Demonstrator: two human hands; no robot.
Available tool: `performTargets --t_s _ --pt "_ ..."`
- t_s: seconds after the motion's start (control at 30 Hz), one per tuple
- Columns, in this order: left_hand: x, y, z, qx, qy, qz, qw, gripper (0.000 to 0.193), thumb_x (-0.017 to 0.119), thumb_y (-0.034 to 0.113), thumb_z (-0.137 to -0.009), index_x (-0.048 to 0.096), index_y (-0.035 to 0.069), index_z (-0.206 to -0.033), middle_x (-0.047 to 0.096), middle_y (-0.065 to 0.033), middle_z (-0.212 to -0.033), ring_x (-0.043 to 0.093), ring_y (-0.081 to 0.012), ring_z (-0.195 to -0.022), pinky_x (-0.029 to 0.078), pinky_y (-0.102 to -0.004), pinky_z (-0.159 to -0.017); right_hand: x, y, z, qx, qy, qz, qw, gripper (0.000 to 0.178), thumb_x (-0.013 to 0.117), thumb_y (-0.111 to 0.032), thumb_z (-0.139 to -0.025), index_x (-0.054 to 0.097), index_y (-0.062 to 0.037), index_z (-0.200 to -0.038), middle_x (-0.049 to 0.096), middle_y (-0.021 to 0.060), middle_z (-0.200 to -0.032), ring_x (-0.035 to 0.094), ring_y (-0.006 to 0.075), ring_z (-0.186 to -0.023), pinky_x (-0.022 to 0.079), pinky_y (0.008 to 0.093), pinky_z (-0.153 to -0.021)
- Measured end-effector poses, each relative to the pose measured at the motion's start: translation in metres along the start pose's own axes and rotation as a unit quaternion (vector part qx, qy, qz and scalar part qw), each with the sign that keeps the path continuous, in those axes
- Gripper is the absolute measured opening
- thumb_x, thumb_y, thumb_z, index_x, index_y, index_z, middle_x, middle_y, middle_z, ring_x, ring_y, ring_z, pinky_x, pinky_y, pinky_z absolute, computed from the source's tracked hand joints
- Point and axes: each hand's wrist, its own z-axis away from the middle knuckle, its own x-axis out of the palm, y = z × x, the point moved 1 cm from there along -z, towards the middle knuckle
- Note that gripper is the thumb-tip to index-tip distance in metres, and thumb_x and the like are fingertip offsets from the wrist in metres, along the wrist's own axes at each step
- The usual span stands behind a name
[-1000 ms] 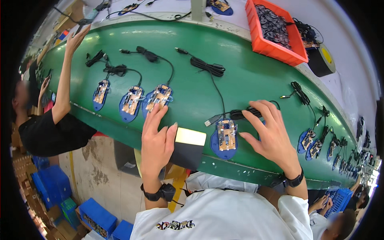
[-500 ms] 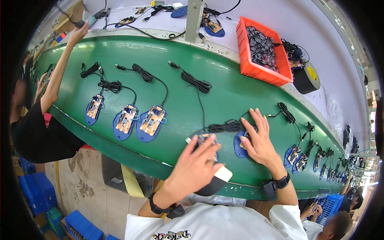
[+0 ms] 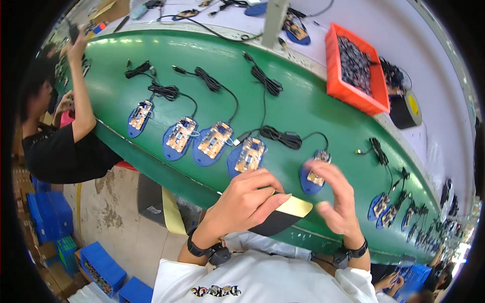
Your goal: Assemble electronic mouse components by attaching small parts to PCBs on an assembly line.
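My left hand [image 3: 250, 202] is closed in a pinch at the upper edge of a black piece with a yellow face [image 3: 295, 207], which looks like tape, by the belt's near edge. Just beyond it lies a blue mouse base with a circuit board [image 3: 248, 154], its black cable coiled behind. Blurred by motion, my right hand [image 3: 336, 199] has its fingers apart and holds nothing visible. Its fingertips overlap the near part of another blue mouse base [image 3: 310, 182] with a board; a bundled cable [image 3: 280, 136] runs from that one.
More mouse bases [image 3: 213, 144] with coiled cables lie left and right along the green belt [image 3: 166, 50]. An orange-red bin [image 3: 356, 101] of small dark parts stands at the far right beside a black roll [image 3: 406, 111]. Another person's arm [image 3: 81, 96] is raised at left.
My left hand has lifted off a mouse base and pinches the black and yellow piece. My right hand has drawn back from the other base. The view has shifted.
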Motion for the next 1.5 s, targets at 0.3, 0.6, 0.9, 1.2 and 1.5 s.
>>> performTargets --t_s 0.3,0.6,0.9,1.2,1.5 --pt "0.025 0.015 0.02 -0.027 0.088 0.104 0.99 0.009 0.075 0.003 -0.096 0.069 -0.003 -0.097 0.074 -0.0147 -0.1 0.072 -0.0314 -0.086 0.059 -0.0376 -0.081 0.027 -0.016 0.013 -0.027 0.052 -0.039 0.997 0.027 0.085 0.006 -0.083 0.079 0.0032 -0.109 0.075 0.0112 -0.087 0.072 0.0208 -0.079 0.056 0.032 -0.07" --pt "0.052 0.014 0.032 -0.051 0.027 0.108 0.992 0.015 0.079 0.01 -0.098 0.069 0.0 -0.093 0.07 -0.0105 -0.084 0.068 -0.0251 -0.072 0.052 -0.0365 -0.064 0.033 -0.003 0.044 0.057 0.109 -0.137 0.983 0.027 0.087 0.007 -0.08 0.082 0.0021 -0.105 0.076 0.0101 -0.095 0.07 0.018 -0.086 0.051 0.029 -0.069" --pt "0.064 0.013 0.026 -0.058 -0.02 0.118 0.991 0.017 0.077 0.013 -0.1 0.07 -0.001 -0.107 0.071 -0.0125 -0.094 0.07 -0.031 -0.081 0.055 -0.0398 -0.072 0.032 0.013 0.052 0.038 0.182 -0.159 0.97 0.023 0.087 0.011 -0.076 0.081 0.002 -0.096 0.076 0.0107 -0.092 0.07 0.0213 -0.085 0.054 0.0308 -0.072" --pt "0.06 0.011 0.018 -0.108 -0.032 0.058 0.992 0.019 0.081 0.018 -0.098 0.072 0.001 -0.096 0.07 -0.0095 -0.082 0.067 -0.0277 -0.072 0.05 -0.0385 -0.065 0.036 0.005 0.046 -0.007 0.252 -0.021 0.968 0.02 0.085 0.013 -0.076 0.079 0.0028 -0.092 0.076 0.0115 -0.088 0.072 0.0255 -0.085 0.057 0.0335 -0.076" --pt "0.055 0.005 0.012 -0.05 -0.074 0.074 0.993 0.02 0.078 0.013 -0.099 0.069 -0.001 -0.111 0.07 -0.0126 -0.098 0.069 -0.032 -0.084 0.053 -0.0404 -0.073 0.037 0.01 0.047 0.147 0.243 -0.263 0.922 0.022 0.081 0.013 -0.083 0.078 0.0089 -0.105 0.076 0.0149 -0.1 0.071 0.0216 -0.097 0.056 0.0324 -0.086"
